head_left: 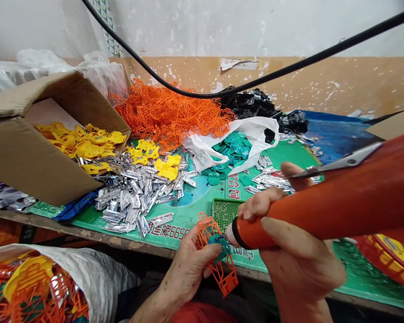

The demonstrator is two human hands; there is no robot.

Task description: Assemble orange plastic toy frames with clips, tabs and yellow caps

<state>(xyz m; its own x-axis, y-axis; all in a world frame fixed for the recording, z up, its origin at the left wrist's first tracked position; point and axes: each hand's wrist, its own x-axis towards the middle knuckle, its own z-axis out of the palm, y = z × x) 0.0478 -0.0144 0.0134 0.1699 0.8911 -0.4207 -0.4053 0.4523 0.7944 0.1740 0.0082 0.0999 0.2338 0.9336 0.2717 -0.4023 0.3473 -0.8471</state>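
Observation:
My left hand (185, 264) pinches an orange plastic frame (227, 280) with a small teal plastic part (225, 249) lying against its middle. My right hand (289, 246) is wrapped round a thick orange power screwdriver (309, 206), which slants in from the right. The driver's pale nose (231, 232) meets the teal part or sits just over it; the bit itself is hidden. Along the driver's upper side lies a metal blade-like tool (346, 161), perhaps scissors. Behind the frame, a small green mesh basket (224, 213) stands on the table.
Silver parts (131, 206) are heaped at centre left beside a cardboard box (30, 152) of yellow parts (81, 141). Behind lie orange frames (175, 112), black parts (256, 103) and a white bag (261, 130). A filled sack (104, 278) stands lower left. A black cable (202, 95) hangs across.

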